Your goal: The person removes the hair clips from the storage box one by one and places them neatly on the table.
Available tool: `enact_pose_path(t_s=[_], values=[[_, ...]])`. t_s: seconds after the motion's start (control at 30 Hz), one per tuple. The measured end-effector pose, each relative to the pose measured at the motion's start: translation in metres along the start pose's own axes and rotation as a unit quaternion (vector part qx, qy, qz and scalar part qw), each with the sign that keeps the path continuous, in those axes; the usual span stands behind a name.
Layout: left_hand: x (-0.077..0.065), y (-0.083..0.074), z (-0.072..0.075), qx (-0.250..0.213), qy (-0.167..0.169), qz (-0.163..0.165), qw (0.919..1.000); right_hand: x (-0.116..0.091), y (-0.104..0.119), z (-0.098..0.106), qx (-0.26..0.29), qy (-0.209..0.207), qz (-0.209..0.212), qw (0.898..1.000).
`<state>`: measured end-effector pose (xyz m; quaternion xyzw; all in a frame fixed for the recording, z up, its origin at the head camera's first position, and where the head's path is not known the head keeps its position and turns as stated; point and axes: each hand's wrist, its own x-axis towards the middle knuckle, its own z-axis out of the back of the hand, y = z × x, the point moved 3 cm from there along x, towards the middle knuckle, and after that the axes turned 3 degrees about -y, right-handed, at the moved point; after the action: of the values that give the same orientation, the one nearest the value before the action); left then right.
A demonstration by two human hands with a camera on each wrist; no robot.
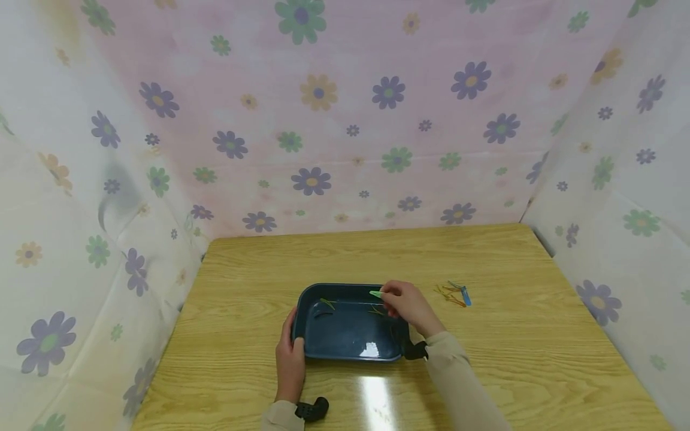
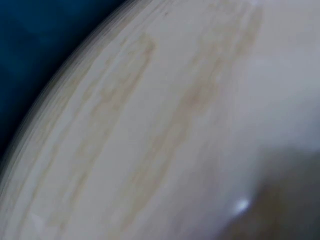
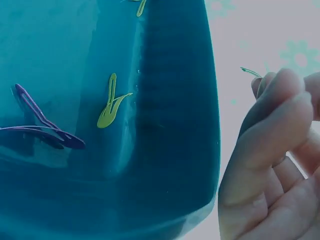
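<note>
A dark blue tray [image 1: 353,329] lies on the wooden table. My left hand [image 1: 291,359] grips the tray's left side, thumb at the near corner and fingers along the outer wall. Over the tray's far right part, my right hand [image 1: 406,304] pinches a light green snap hair clip [image 1: 375,294]. Fingers hide part of this clip [image 3: 250,72] in the right wrist view. Inside the tray lie a yellow hair clip [image 3: 112,105], a purple hair clip [image 3: 50,127] and another yellow clip [image 3: 141,8]. The left wrist view is blurred and shows no hand clearly.
Several loose hair clips [image 1: 451,294], orange, yellow and greenish, lie on the table [image 1: 517,335] to the right of the tray, with a blue clip [image 1: 466,296] beside them. Flower-patterned cloth [image 1: 350,120] stands behind the table and along both sides.
</note>
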<state>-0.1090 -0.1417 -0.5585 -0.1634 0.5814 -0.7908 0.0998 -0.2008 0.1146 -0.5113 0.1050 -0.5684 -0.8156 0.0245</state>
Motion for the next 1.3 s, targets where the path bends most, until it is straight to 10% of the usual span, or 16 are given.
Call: enact_pose_path(t_s=[0.43, 0.53, 0.77, 1.3], values=[[0.005, 0.017, -0.001, -0.002, -0.001, -0.014, 0.9999, -0.003, -0.019, 0.018, 0.027, 0.021, -0.017, 0.999], [0.009, 0.031, -0.003, -0.001, -0.002, -0.021, 0.9998, -0.003, -0.024, 0.020, 0.034, 0.013, -0.025, 0.999], [0.002, 0.006, 0.000, 0.001, -0.005, -0.010, 0.9999, -0.006, -0.032, 0.025, 0.041, -0.009, -0.043, 0.998], [0.009, 0.036, -0.006, -0.004, -0.003, -0.022, 0.9998, -0.009, -0.051, 0.039, 0.074, -0.071, -0.066, 0.993]])
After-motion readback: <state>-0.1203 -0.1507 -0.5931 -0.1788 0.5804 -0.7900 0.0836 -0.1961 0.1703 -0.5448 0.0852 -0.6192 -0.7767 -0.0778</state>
